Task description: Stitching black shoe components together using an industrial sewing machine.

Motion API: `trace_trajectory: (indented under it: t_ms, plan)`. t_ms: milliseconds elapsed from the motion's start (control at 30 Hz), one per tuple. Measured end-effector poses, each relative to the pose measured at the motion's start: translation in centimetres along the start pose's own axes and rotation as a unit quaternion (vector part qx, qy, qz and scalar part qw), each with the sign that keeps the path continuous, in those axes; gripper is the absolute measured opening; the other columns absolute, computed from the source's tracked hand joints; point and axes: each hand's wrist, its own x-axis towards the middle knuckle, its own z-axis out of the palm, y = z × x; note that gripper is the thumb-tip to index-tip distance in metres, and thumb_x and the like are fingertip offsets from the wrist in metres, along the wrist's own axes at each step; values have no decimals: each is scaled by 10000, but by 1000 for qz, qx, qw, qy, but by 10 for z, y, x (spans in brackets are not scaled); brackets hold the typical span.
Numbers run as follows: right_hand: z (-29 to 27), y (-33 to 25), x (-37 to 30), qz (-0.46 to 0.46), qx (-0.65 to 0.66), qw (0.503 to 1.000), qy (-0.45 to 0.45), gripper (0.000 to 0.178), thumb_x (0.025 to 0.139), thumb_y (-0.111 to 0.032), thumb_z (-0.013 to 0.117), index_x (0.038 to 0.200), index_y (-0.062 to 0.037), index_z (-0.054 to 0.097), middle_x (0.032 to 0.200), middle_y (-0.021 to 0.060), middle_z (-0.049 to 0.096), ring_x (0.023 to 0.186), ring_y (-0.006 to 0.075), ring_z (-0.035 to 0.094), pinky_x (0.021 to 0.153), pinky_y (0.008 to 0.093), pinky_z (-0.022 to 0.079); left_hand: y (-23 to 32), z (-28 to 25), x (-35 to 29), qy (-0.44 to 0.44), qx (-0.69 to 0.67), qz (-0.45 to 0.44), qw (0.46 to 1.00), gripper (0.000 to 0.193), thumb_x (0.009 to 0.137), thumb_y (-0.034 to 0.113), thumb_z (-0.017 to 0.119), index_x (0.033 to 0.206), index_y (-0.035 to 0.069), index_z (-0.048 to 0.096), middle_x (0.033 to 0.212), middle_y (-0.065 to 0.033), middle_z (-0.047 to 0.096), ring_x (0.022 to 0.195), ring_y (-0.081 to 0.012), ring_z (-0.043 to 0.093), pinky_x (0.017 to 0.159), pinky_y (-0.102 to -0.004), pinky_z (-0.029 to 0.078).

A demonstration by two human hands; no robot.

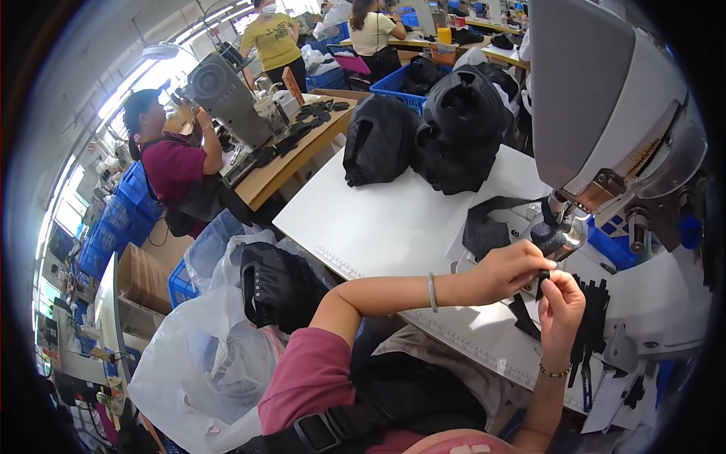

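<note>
Just in front of the sewing machine (616,98), both hands meet at a small black strip (542,283). The fingertips of my left hand (508,274) are pinched at its upper end. Lower down, my right hand (561,304) grips the same strip between thumb and fingers. Behind my left hand, a black fabric piece (484,229) lies on the white table (370,227), with a band reaching toward the machine's needle area (563,227). A pile of black strips (594,318) rests beside my right hand.
Stacked black caps (461,121) and another black cap stack (378,140) stand at the table's far side. More caps (280,287) sit left by a clear plastic bag (204,371). A co-worker (170,155) works at another machine (227,94). Blue-handled snips (587,386) lie near my right wrist.
</note>
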Motion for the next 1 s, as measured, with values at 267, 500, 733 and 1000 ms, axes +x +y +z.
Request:
trace_trajectory:
  t_ms: [267, 500, 733, 1000]
  plan:
    - [13, 10, 22, -91, -82, 992, -12, 81, 847, -43, 626, 918, -11, 606, 777, 9, 590, 533, 21, 478, 443, 165, 364, 8, -12, 5, 80, -203, -294, 930, 125, 873, 19, 582, 995, 10, 613, 814, -54, 633, 659, -82, 617, 521, -202, 501]
    - [7, 12, 16, -160, -81, 984, -23, 104, 868, -76, 615, 939, -9, 580, 698, 3, 578, 544, 24, 511, 458, 159, 400, 8, -6, 9, 45, -205, -260, 942, 136, 876, 25, 585, 1006, -12, 601, 814, -50, 635, 657, -77, 600, 547, -193, 498]
    - [10, 18, 7, -229, -137, 964, -18, 92, 855, -4, 604, 928, -1, 548, 793, 19, 575, 642, 30, 548, 531, 159, 435, 16, -14, 1, -3, -236, -250, 939, 244, 821, -48, 605, 1062, -34, 567, 909, -52, 601, 771, -69, 601, 677, -195, 503]
    - [13, 15, 5, -231, -126, 964, -34, 99, 863, -9, 593, 935, 3, 526, 769, 47, 598, 575, 56, 575, 463, 170, 463, 19, -11, 4, 18, -174, -245, 954, 158, 808, -43, 620, 962, -8, 609, 878, -40, 603, 730, -65, 604, 649, -192, 505]
